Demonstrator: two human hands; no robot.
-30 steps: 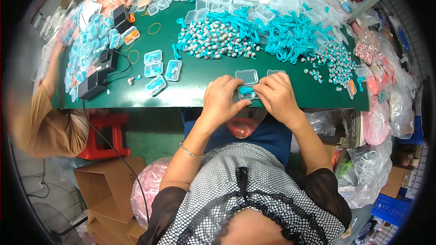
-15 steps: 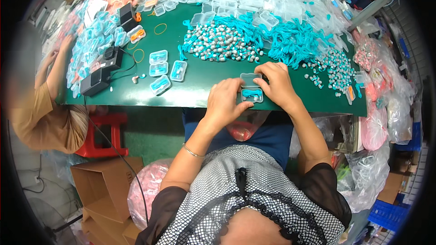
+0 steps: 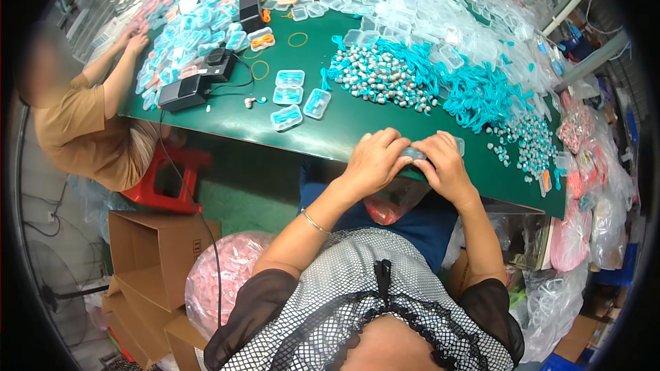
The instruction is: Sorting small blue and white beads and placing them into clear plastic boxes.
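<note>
At the table's near edge, a small clear plastic case [image 3: 414,154] is held between my two hands. My left hand [image 3: 373,161] grips its left side, fingers bent over the top and thumb at the front. My right hand [image 3: 443,165] closes on the right side, its thumb pressing near the middle. Fingers cover most of the case, so I cannot tell whether the lid is fully latched. Beyond my hands lies a heap of silver-and-teal earphones [image 3: 378,75] with teal cords [image 3: 478,99]. Several filled clear cases [image 3: 286,117] rest to the left.
Black box-shaped devices [image 3: 184,92] with a cable stand on the green table [image 3: 240,120]. Clear empty cases [image 3: 426,14] pile up at the back. At the far left sits another person [image 3: 89,117] on a red stool [image 3: 168,178]. Cardboard boxes [image 3: 165,254] and a bag of pink pieces [image 3: 227,275] are below.
The case stood open with a teal cord inside; now its lid is folded over and my fingers close around it. The whole view has shifted, moving the table's contents rightward.
</note>
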